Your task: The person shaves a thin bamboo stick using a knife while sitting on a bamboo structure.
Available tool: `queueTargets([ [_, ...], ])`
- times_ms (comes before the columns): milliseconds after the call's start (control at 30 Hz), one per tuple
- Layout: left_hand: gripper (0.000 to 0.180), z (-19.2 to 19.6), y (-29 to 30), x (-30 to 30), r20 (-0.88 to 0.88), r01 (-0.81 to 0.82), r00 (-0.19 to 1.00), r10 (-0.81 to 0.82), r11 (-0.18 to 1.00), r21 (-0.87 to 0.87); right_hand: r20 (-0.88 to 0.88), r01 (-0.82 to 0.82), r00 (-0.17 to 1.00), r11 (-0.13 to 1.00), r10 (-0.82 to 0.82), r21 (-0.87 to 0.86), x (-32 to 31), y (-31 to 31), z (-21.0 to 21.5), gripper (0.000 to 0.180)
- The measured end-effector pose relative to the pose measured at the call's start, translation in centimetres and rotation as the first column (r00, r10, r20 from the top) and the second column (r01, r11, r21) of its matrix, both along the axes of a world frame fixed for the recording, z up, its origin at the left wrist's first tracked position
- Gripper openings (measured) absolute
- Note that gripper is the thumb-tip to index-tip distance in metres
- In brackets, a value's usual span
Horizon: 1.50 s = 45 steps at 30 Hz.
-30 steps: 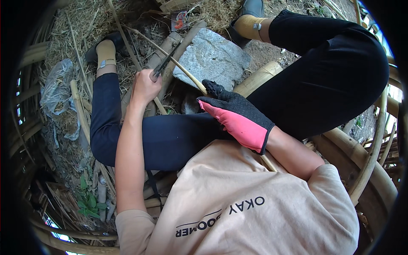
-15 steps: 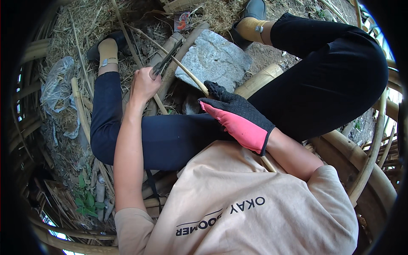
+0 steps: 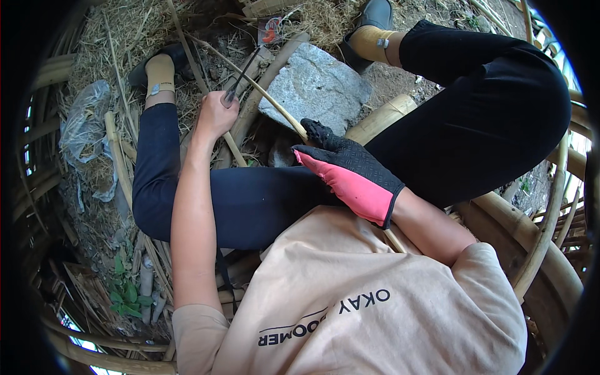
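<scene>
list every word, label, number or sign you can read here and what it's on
Tan shirt: dark capital letters across the front, upside down in this view; legible, but I won't copy the wording.
Left yellow sock: small dark marks, too small to read.
Small packet: orange-red figure; any print is too small to read.
Black and pink glove: raised pattern, any lettering unreadable.

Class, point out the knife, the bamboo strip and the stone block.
Knife (image 3: 240, 76): head view, on the blade.
Bamboo strip (image 3: 275, 104): head view, on its bare shaft.
Stone block (image 3: 315, 87): head view, on the top face.
</scene>
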<state>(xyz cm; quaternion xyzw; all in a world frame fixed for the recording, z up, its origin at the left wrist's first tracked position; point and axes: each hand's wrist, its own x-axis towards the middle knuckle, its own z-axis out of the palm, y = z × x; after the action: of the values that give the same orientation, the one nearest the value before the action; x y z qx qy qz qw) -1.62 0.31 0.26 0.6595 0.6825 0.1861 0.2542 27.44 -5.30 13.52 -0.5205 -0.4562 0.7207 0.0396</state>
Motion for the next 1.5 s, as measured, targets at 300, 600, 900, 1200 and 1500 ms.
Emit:
queueTargets([
  [300,0.02,-1.8,0.5,-3.3,-0.039,-0.147,0.989,0.143,0.982,-0.12,-0.064,0.011,0.998,0.998,-0.007,0.06,-0.3,-0.4,-0.8,0.055],
  [600,0.019,-1.7,0.7,-2.6,-0.114,-0.036,0.993,0.035,0.999,-0.007,-0.025,0.018,1.0,0.998,-0.017,0.056,-0.4,-0.3,0.1,0.042],
  [900,0.022,-3.2,0.8,-4.3,-0.144,-0.205,0.971,0.191,0.975,-0.085,-0.005,-0.002,1.0,1.0,0.002,0.01,-0.6,0.1,1.1,0.047],
  [1200,0.022,-4.0,1.5,-5.1,-0.217,-0.225,0.952,0.216,0.974,-0.02,-0.019,0.007,1.0,1.0,-0.007,-0.019,-0.5,0.1,0.9,0.055],
  [1500,0.023,-1.9,1.1,-2.9,-0.119,-0.086,0.989,0.086,0.996,0.002,-0.102,0.108,0.989,0.994,-0.108,-0.01,-0.4,-0.3,0.3,0.053],
])
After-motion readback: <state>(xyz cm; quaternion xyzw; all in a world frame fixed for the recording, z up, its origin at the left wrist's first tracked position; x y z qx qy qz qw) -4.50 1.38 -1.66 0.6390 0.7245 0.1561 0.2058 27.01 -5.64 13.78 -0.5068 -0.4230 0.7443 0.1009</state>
